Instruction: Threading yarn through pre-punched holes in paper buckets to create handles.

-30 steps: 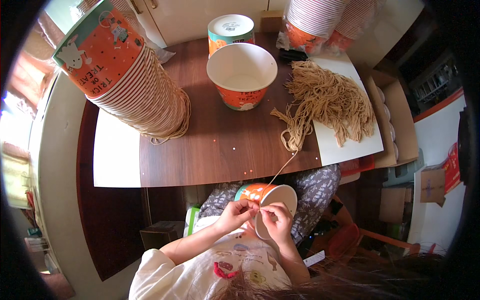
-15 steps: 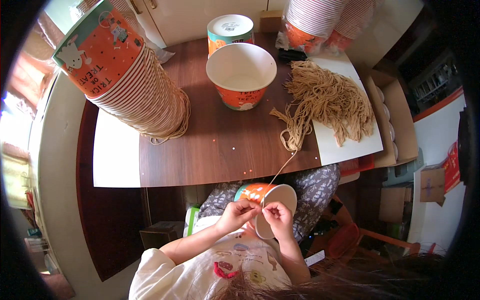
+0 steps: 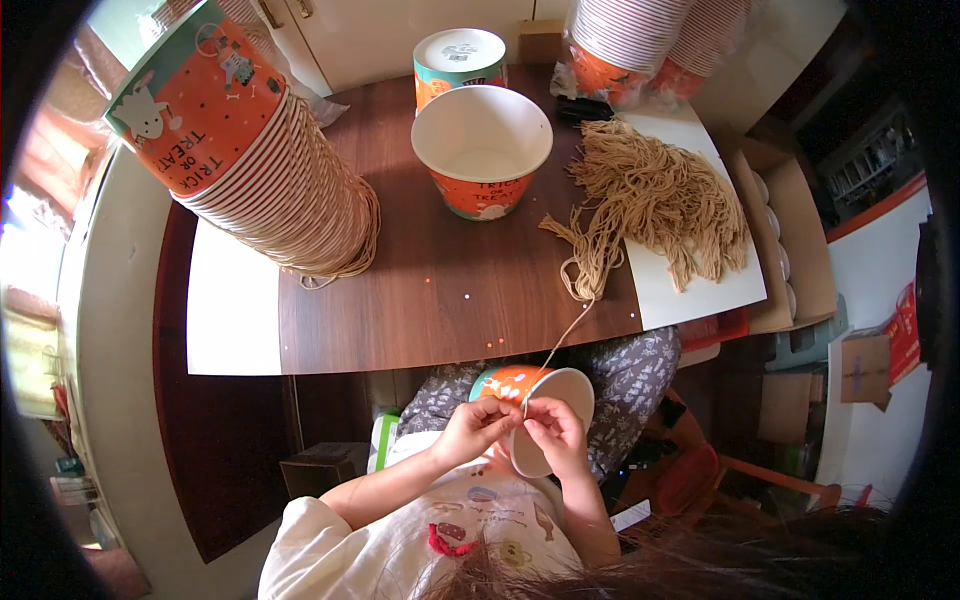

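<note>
An orange and green paper bucket (image 3: pixel 570 385) lies on its side in my lap, its white mouth turned to the right. Over it, my left hand (image 3: pixel 483 428) and my right hand (image 3: pixel 553 432) meet with fingers pinched together. Between them they hold a tan cord (image 3: pixel 570 332), which runs up over the table edge to a loose bunch of cords (image 3: pixel 592 262). The fingertips hide the cord's end, and I cannot tell whether it passes through the bucket's wall.
On the brown table (image 3: pixel 400 320) a tall nested stack of buckets (image 3: pixel 280 190) leans at the left. An upright bucket (image 3: pixel 483 195) and an upturned one (image 3: pixel 460 55) stand mid-table. A heap of tan cords (image 3: pixel 665 200) lies right, near bagged buckets (image 3: pixel 610 75) and a cardboard box (image 3: pixel 805 215).
My right fingers have shifted slightly at the cord, close against the left fingertips. The bucket in my lap and the things on the table look the same.
</note>
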Tool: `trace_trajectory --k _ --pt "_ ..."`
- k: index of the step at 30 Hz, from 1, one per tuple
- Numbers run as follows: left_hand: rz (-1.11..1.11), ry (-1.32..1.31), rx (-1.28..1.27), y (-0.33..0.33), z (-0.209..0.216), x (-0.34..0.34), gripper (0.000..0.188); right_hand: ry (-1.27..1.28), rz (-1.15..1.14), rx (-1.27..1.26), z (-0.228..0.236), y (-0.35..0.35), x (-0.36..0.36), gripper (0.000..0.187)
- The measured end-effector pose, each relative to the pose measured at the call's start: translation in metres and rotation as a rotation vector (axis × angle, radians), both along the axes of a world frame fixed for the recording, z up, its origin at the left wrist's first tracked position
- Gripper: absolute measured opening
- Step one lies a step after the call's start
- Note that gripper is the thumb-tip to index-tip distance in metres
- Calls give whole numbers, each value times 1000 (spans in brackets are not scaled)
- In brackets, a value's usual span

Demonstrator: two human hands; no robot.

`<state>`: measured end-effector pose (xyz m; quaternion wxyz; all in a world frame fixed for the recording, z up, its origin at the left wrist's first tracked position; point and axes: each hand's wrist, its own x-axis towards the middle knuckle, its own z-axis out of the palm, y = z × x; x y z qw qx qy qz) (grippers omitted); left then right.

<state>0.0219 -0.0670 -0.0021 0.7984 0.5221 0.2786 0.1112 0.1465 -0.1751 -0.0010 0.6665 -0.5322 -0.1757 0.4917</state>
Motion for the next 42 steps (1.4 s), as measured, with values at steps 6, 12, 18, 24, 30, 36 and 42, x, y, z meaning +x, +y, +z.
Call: trace_trajectory --k 6,12,18,24,30,36,42 --pt "-44 25 -23 2 1 0 17 -1289 251 127 33 5 25 48" --pt "-56 -29 13 7 -1 0 16 -1408 368 159 28 14 28 48" --pt "-22 -100 -103 3 -4 -1 13 -1411 336 180 18 7 29 43" --pt "-67 -97 -153 6 -3 -5 17 -1353 330 51 17 4 26 42" --pt "-66 -78 -125 7 -2 -5 18 -1318 330 49 19 6 27 39" --pt "-49 -83 -116 6 -2 -4 17 -1381 349 12 16 5 30 28" --pt "-52 -83 -76 5 -2 -4 17 -1375 321 67 12 1 30 23"
